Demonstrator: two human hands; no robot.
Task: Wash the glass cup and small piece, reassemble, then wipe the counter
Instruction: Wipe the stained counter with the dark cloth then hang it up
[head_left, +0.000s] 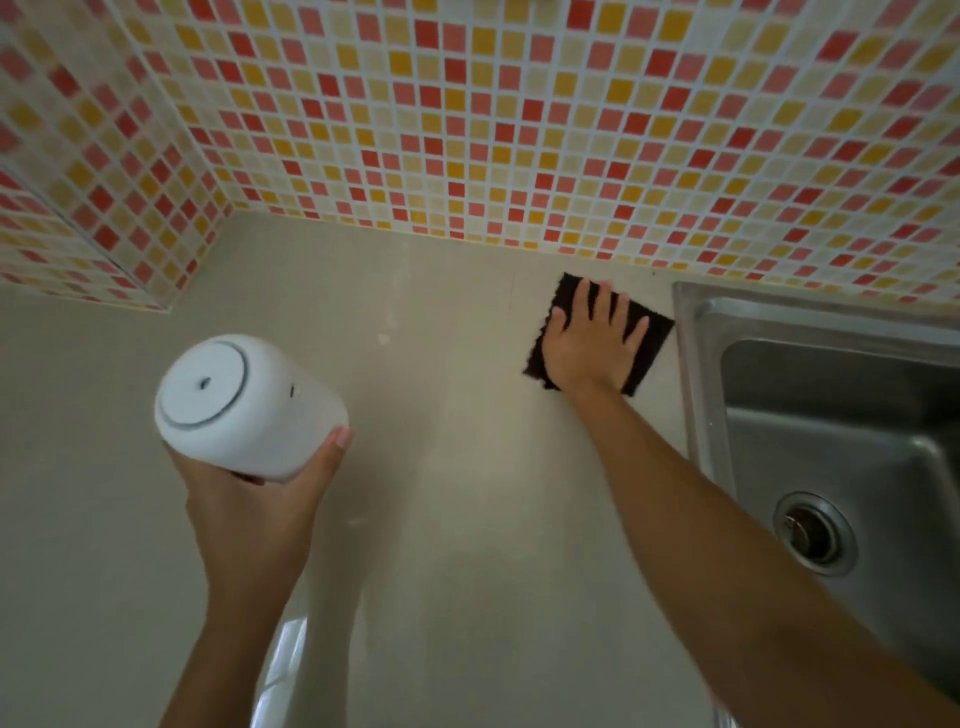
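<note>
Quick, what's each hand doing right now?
Left hand: grips the white container, lifted off the counter.
Right hand: open, fingers spread, pressing the dark cloth flat on the counter.

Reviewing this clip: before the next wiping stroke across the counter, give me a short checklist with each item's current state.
1. Right hand flat on the dark cloth, fingers spread: ok.
2. Cloth lying on the counter, beside the sink: ok.
3. White container lifted off the counter in the left hand: ok.
4. Counter between cloth and container free of objects: ok.
5. Small pale speck on the counter not yet wiped: not ok.
6. Cloth damp enough: cannot tell.
</note>
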